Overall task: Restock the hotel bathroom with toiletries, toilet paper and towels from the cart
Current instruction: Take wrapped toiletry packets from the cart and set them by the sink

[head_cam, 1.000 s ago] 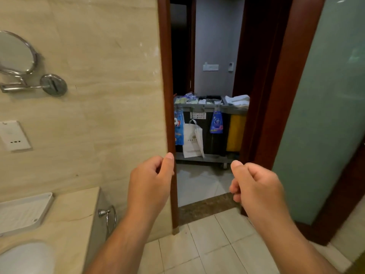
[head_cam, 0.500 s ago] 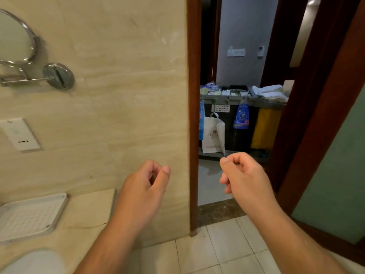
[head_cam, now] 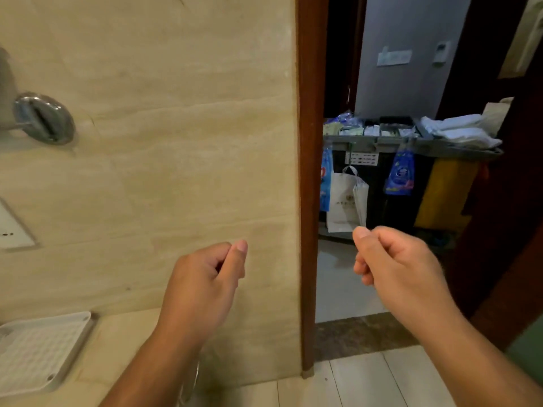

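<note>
While both hands are empty, everything to be restocked sits outside the bathroom. At far left a white perforated plastic tray (head_cam: 44, 348) lies on the beige stone counter (head_cam: 123, 345). Above it a round chrome wall mount (head_cam: 44, 117) is fixed to the beige marble wall (head_cam: 176, 142). The left hand (head_cam: 205, 286) is raised before that wall, fingers curled in a loose fist with the thumb against the forefinger, gripping nothing. Right of the dark red-brown wooden door frame (head_cam: 308, 201), the right hand (head_cam: 393, 259) is curled the same way, also holding nothing.

Through the doorway stands the grey housekeeping cart (head_cam: 411, 142), well apart from both hands. Small toiletry packets (head_cam: 367, 129) fill its top tray, and a white paper bag (head_cam: 340, 201) and a blue sachet (head_cam: 399, 174) hang from its rim. A yellow sack (head_cam: 443, 195) hangs at its side, and white folded towels (head_cam: 458, 130) are piled at its right end. I cannot make out any toilet paper.

The step in hand looks like walking out to fetch stock. The opening is narrow, so an arm or a later armful could clip the frame. The dark stone threshold strip (head_cam: 361, 333) might catch a foot. The towels lie over the cart's edge, so a hasty one-handed tug could drag the pile to the floor.
</note>
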